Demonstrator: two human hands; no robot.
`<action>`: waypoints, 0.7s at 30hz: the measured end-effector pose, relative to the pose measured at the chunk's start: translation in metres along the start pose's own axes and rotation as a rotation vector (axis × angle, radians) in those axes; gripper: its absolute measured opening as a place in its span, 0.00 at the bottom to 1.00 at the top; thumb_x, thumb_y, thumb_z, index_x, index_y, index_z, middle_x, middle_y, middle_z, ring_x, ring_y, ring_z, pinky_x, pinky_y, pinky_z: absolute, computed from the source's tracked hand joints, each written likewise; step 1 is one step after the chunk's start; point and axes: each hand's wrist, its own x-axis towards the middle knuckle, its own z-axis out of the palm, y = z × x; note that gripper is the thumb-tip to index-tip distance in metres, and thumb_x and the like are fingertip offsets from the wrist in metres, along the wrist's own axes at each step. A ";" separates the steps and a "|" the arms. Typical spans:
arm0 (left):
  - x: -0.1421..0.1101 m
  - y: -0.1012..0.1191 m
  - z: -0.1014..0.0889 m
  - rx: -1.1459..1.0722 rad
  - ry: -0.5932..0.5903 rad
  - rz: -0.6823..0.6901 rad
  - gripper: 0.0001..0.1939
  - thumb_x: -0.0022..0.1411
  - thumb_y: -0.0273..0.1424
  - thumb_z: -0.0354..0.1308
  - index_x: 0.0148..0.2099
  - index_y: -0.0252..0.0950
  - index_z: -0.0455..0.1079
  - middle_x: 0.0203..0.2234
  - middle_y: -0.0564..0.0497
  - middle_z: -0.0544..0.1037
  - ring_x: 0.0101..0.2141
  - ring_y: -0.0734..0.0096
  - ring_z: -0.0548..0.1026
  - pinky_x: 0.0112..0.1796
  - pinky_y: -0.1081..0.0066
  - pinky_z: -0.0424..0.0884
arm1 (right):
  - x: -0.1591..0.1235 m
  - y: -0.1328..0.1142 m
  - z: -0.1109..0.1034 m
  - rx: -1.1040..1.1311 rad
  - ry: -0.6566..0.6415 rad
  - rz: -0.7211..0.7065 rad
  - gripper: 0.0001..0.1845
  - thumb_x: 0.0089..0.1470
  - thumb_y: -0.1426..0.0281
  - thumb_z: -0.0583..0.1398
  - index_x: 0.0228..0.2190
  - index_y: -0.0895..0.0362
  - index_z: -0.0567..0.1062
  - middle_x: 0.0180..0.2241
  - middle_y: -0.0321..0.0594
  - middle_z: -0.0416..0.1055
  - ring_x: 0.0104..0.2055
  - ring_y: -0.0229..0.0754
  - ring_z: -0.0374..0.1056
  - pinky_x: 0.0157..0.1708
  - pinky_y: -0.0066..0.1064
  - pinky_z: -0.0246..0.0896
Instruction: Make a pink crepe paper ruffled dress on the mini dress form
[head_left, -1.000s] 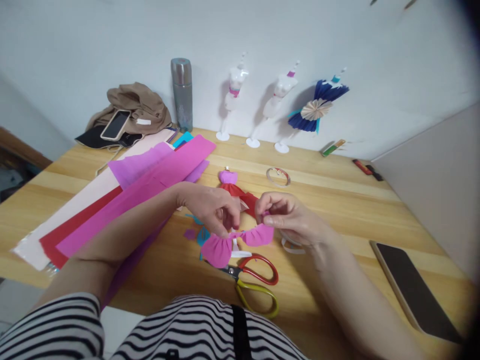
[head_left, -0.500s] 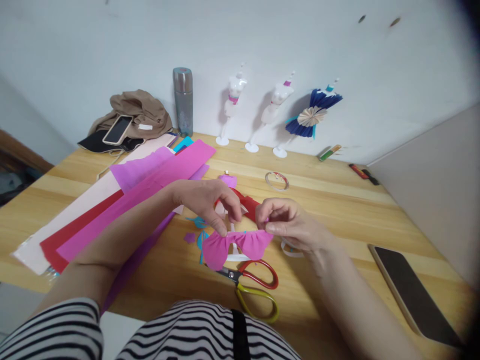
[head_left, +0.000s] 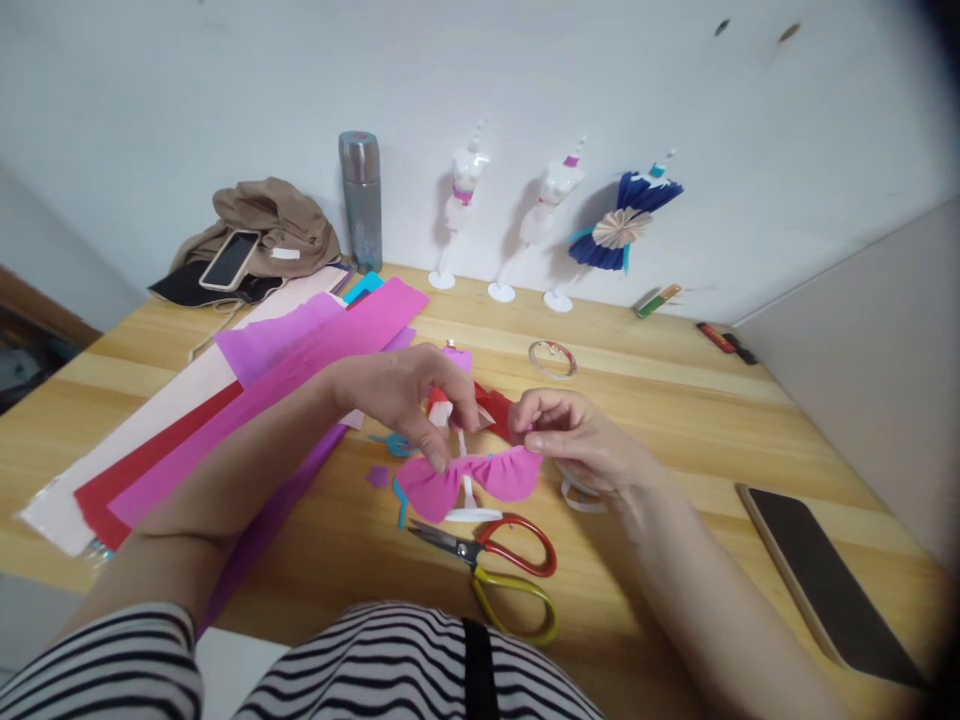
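Note:
A gathered strip of pink crepe paper (head_left: pixel 465 478) stretches between both hands over the wooden table (head_left: pixel 675 420). My left hand (head_left: pixel 409 398) pinches its left end, fingers closed. My right hand (head_left: pixel 574 440) pinches its right end, fingers curled. Behind the strip lies a small mannequin (head_left: pixel 459 400) with a pink top and red skirt; its white stand (head_left: pixel 471 508) shows below the paper.
Red-and-yellow scissors (head_left: pixel 499 570) lie just in front of the hands. Long crepe paper sheets (head_left: pixel 247 385) spread at left. A tape ring (head_left: pixel 553 358), three small mannequins (head_left: pixel 559 215), a flask (head_left: pixel 361 200), a bag with a phone (head_left: pixel 259 235) and another phone (head_left: pixel 821 585) surround them.
The hands and the pink strip shifted slightly away and lower toward the lying mannequin. The strip now spreads flatter between the pinches, and the white stand shows under it.

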 end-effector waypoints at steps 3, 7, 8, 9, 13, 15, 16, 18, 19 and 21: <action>-0.001 -0.002 -0.006 -0.054 -0.014 -0.015 0.17 0.42 0.39 0.76 0.34 0.37 0.81 0.30 0.47 0.83 0.33 0.67 0.77 0.39 0.70 0.72 | 0.001 -0.001 0.000 0.011 0.047 0.003 0.10 0.40 0.67 0.74 0.25 0.55 0.80 0.23 0.35 0.73 0.24 0.34 0.63 0.25 0.27 0.57; 0.001 -0.018 -0.013 -0.039 -0.152 -0.133 0.13 0.52 0.40 0.69 0.35 0.35 0.81 0.29 0.47 0.81 0.31 0.68 0.76 0.34 0.72 0.70 | 0.004 0.001 -0.001 0.027 0.096 0.016 0.10 0.40 0.67 0.74 0.26 0.54 0.80 0.25 0.33 0.73 0.25 0.33 0.64 0.26 0.27 0.59; 0.003 -0.024 -0.013 -0.016 -0.175 -0.169 0.13 0.52 0.39 0.69 0.36 0.35 0.80 0.27 0.49 0.81 0.29 0.70 0.75 0.32 0.74 0.69 | 0.004 0.002 -0.001 0.027 0.104 0.020 0.11 0.40 0.67 0.75 0.26 0.54 0.79 0.24 0.33 0.73 0.24 0.33 0.64 0.26 0.27 0.59; 0.005 -0.030 -0.012 0.009 -0.186 -0.193 0.13 0.51 0.38 0.69 0.36 0.35 0.80 0.26 0.50 0.80 0.28 0.72 0.74 0.30 0.75 0.67 | 0.005 0.002 -0.001 0.024 0.110 0.026 0.11 0.40 0.66 0.75 0.26 0.54 0.79 0.24 0.33 0.73 0.24 0.33 0.64 0.25 0.27 0.59; 0.010 -0.047 -0.008 0.146 -0.164 -0.204 0.12 0.46 0.35 0.71 0.27 0.34 0.73 0.19 0.56 0.72 0.23 0.77 0.67 0.25 0.77 0.60 | 0.006 0.002 -0.003 0.025 0.119 0.036 0.12 0.39 0.65 0.75 0.25 0.54 0.79 0.23 0.33 0.72 0.23 0.33 0.63 0.23 0.27 0.58; 0.011 -0.049 -0.008 0.182 -0.179 -0.202 0.14 0.46 0.34 0.70 0.23 0.34 0.69 0.16 0.58 0.66 0.21 0.79 0.63 0.23 0.77 0.56 | 0.005 0.002 -0.003 0.025 0.116 0.030 0.12 0.38 0.64 0.75 0.25 0.53 0.80 0.23 0.34 0.72 0.22 0.34 0.62 0.22 0.28 0.57; 0.010 -0.049 -0.009 0.182 -0.192 -0.203 0.14 0.47 0.34 0.69 0.22 0.34 0.67 0.15 0.58 0.65 0.20 0.79 0.61 0.23 0.76 0.55 | 0.005 0.002 -0.003 0.024 0.119 0.030 0.12 0.38 0.64 0.75 0.25 0.52 0.80 0.24 0.34 0.72 0.22 0.34 0.61 0.21 0.28 0.56; 0.008 -0.049 -0.011 0.160 -0.199 -0.200 0.14 0.50 0.34 0.66 0.22 0.34 0.66 0.15 0.58 0.63 0.20 0.79 0.60 0.23 0.76 0.54 | 0.003 0.000 -0.003 0.025 0.128 0.034 0.12 0.39 0.63 0.75 0.25 0.52 0.80 0.23 0.35 0.73 0.22 0.34 0.61 0.21 0.28 0.55; 0.006 -0.048 -0.011 0.143 -0.194 -0.197 0.14 0.51 0.34 0.65 0.22 0.34 0.66 0.16 0.58 0.63 0.21 0.78 0.60 0.23 0.76 0.54 | 0.002 0.000 -0.004 0.024 0.129 0.036 0.12 0.39 0.63 0.75 0.25 0.52 0.80 0.23 0.35 0.72 0.21 0.34 0.61 0.21 0.28 0.55; 0.003 -0.045 -0.011 0.095 -0.184 -0.195 0.14 0.52 0.34 0.64 0.22 0.34 0.64 0.16 0.57 0.62 0.21 0.78 0.60 0.24 0.75 0.54 | 0.000 -0.003 -0.005 0.021 0.124 0.040 0.11 0.41 0.62 0.74 0.26 0.52 0.81 0.22 0.35 0.72 0.21 0.35 0.61 0.20 0.28 0.55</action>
